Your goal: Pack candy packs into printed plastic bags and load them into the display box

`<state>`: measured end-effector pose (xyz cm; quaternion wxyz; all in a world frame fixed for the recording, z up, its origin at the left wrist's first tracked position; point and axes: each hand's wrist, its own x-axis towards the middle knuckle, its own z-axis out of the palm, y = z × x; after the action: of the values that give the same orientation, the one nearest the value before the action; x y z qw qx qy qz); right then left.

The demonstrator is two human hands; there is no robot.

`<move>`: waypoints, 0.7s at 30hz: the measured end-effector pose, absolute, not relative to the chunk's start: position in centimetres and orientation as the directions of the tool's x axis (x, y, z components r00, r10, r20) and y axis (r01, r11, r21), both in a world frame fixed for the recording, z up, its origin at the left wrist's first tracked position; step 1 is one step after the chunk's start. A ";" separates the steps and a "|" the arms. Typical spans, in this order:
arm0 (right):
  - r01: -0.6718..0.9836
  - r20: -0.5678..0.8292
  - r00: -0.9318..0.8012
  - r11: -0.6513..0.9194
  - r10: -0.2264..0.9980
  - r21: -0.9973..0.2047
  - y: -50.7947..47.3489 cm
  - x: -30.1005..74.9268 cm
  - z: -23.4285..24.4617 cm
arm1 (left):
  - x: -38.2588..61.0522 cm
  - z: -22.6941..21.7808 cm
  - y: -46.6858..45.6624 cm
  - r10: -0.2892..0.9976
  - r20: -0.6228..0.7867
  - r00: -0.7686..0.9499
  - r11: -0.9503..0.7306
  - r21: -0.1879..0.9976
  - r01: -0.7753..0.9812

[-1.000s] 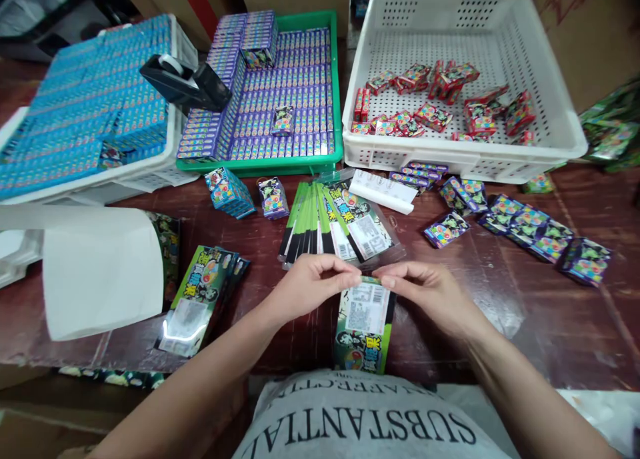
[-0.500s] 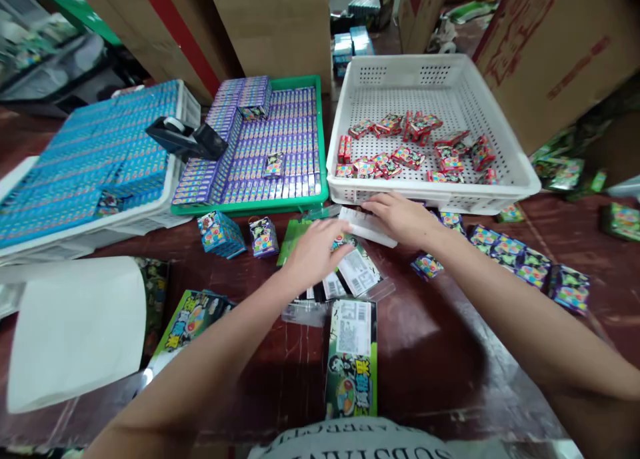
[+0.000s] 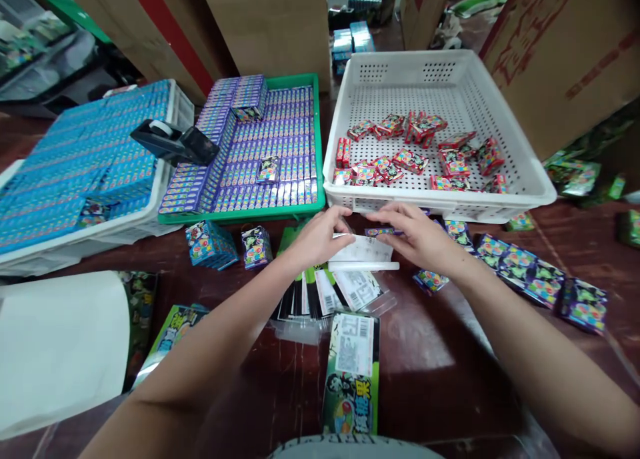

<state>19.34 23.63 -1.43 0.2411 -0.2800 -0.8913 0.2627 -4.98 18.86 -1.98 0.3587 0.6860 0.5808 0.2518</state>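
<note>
Left hand: Your left hand (image 3: 320, 237) is closed, thumb against fingertips, on the left end of the white label sheet (image 3: 364, 252).

Right hand: Your right hand (image 3: 417, 235) is closed too, its fingertips nipped on the sheet's far right edge.

Where it is: The sheet sits between your hands just in front of the white basket (image 3: 440, 207), above the fan of flat pouches (image 3: 325, 297). Whether its near edge rests on the pouches cannot be told.

Why held so: Thin paper curls, and a grip at each end likely keeps it taut and flat.

Which way it points: The long axis runs left to right, level with the basket's front wall. The printed face is turned up towards you, and the far edge sits slightly higher than the near one.

Why the layout: Stock rings the working spot within arm's reach, it seems: red packs (image 3: 400, 159) loose in the basket and purple boxes (image 3: 280, 152) ranked in the green tray (image 3: 240, 213). Blue boxes (image 3: 85, 159) lie at the far left, with a tape dispenser (image 3: 173, 144) perched between them and the purple ones.

Nearest you: A single pouch (image 3: 351, 372) lies lengthwise on the table (image 3: 440, 365), barcode end pointing away from you.
</note>
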 end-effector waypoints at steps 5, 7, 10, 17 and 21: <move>0.371 0.182 -0.790 0.692 0.586 -0.619 23.0 19.3 -1.9 | -5.0 -1.5 17.6 0.971 -0.084 0.222 -0.053 0.835 0.548; 0.371 0.188 -0.791 0.700 0.583 -0.610 23.1 19.5 -2.3 | -5.2 -1.6 17.2 0.970 -0.065 0.235 -0.074 0.838 0.540; 0.446 0.164 -0.783 0.725 0.600 -0.525 23.4 20.0 -2.8 | -5.4 -2.0 16.7 0.965 -0.075 0.250 -0.076 0.836 0.544; 0.541 0.157 -0.739 0.715 0.655 -0.443 22.3 19.9 -3.1 | -3.8 -2.7 17.5 0.952 -0.222 0.211 0.075 0.836 0.543; 0.595 0.222 -0.678 0.701 0.700 -0.394 22.0 20.4 -3.5 | -3.2 -3.1 17.9 0.946 -0.246 0.210 0.108 0.852 0.512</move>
<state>20.41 21.96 -3.55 0.1808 -0.3581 -0.9043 0.1462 -3.17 17.94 -3.06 0.4628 0.6253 0.5828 0.2347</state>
